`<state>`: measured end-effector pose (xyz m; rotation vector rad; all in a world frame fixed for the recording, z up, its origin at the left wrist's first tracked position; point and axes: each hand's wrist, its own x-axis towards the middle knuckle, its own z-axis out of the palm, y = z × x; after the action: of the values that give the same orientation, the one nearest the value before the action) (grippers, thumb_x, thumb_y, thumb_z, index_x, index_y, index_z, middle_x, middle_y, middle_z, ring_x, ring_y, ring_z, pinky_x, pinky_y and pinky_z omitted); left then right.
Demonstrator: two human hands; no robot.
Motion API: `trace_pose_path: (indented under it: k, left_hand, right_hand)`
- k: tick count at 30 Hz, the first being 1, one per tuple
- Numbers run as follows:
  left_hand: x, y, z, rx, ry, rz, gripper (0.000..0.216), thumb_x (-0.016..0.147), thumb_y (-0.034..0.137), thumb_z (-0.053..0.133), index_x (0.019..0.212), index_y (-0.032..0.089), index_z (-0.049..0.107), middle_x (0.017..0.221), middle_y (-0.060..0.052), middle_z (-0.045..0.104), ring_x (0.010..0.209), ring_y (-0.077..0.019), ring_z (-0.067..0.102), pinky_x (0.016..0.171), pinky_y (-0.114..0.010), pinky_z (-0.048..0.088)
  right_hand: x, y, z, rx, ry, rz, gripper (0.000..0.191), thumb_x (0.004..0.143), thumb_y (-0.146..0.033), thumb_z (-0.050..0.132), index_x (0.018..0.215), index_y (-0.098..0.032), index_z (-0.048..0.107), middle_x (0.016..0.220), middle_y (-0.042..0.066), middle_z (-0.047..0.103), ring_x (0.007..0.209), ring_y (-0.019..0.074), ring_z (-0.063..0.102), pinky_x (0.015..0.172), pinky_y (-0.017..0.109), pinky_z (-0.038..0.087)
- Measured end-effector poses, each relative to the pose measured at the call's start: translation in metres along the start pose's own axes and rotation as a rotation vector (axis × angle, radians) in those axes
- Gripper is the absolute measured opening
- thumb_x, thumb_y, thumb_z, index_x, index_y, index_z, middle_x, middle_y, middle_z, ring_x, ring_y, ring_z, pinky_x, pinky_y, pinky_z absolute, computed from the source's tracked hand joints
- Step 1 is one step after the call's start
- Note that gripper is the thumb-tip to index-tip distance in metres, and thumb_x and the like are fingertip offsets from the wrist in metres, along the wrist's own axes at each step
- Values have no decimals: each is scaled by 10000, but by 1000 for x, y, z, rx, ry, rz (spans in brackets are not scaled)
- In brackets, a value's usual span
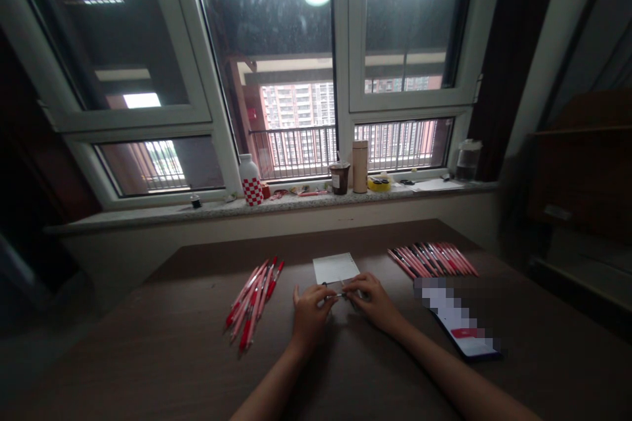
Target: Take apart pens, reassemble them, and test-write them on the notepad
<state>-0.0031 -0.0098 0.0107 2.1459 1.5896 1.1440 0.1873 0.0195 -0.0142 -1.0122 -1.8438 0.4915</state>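
My left hand (pixel 310 313) and my right hand (pixel 374 299) meet over the middle of a dark brown table (pixel 162 355), fingers pinched together on a small thin object (pixel 340 294), probably a pen, mostly hidden. Just beyond the fingertips lies a white sheet of paper (pixel 336 267). A loose pile of red pens (pixel 254 302) lies left of my left hand. A tidier row of red pens (pixel 432 259) lies at the right.
A dark flat object with a red and white label (pixel 461 329) lies right of my right arm. The window sill (pixel 148 214) behind holds a red-checked bottle (pixel 251 181), a dark cup (pixel 340 178), a tan flask (pixel 360 166), yellow tape and papers.
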Motion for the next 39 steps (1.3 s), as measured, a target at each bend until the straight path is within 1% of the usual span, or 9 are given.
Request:
trace_pose_path:
  k: [6, 12, 15, 19, 29, 35, 39]
  left_hand:
    - [0, 0, 0, 10, 4, 12, 145, 818, 362, 561, 830, 304, 693, 944, 15, 720, 943, -190, 634, 1095, -595, 90]
    - [-1, 1, 0, 15, 12, -3, 150, 819, 366, 559, 836, 306, 696, 952, 13, 720, 943, -193, 636, 1090, -607, 102]
    - [0, 2, -1, 5, 4, 0, 154, 814, 382, 568, 835, 305, 700, 953, 4, 720, 950, -201, 637, 1093, -608, 94]
    - [-1, 3, -1, -1, 1, 0, 149, 808, 390, 580, 845, 314, 703, 968, 2, 718, 968, -205, 634, 1095, -612, 79]
    - [0, 2, -1, -4, -3, -21, 195, 794, 384, 604, 954, 305, 683, 1024, -14, 712, 982, -206, 632, 1105, -593, 88]
    - [1, 0, 0, 52, 4, -69, 172, 822, 330, 564, 946, 293, 676, 1073, -20, 686, 1078, -218, 578, 1092, -589, 133]
    - [1, -2, 1, 91, -45, -103, 203, 827, 259, 540, 975, 306, 670, 1152, -23, 651, 1155, -228, 524, 1074, -608, 155]
  right_hand:
    - [0, -2, 0, -6, -22, -26, 151, 838, -287, 620, 943, -275, 727, 939, 62, 636, 960, 218, 548, 917, 407, 402]
    - [0, -3, 0, -56, -43, -40, 189, 781, -237, 676, 958, -280, 724, 932, 56, 650, 962, 221, 552, 930, 416, 386]
    - [0, -1, 1, -86, -36, -43, 184, 777, -224, 675, 943, -283, 727, 930, 53, 661, 971, 225, 558, 948, 437, 362]
    - [1, 1, 0, -104, -31, -62, 165, 790, -226, 658, 928, -288, 725, 912, 44, 676, 960, 225, 564, 953, 448, 342]
    - [2, 3, -2, -99, -27, -67, 146, 801, -280, 654, 926, -299, 726, 889, 31, 675, 946, 221, 547, 919, 409, 352]
    - [2, 5, -5, -91, -34, -68, 160, 807, -297, 646, 947, -297, 723, 914, 32, 681, 958, 225, 539, 920, 406, 350]
    - [2, 2, -8, -91, -31, -62, 169, 822, -310, 622, 957, -295, 723, 902, 38, 684, 947, 225, 542, 916, 408, 357]
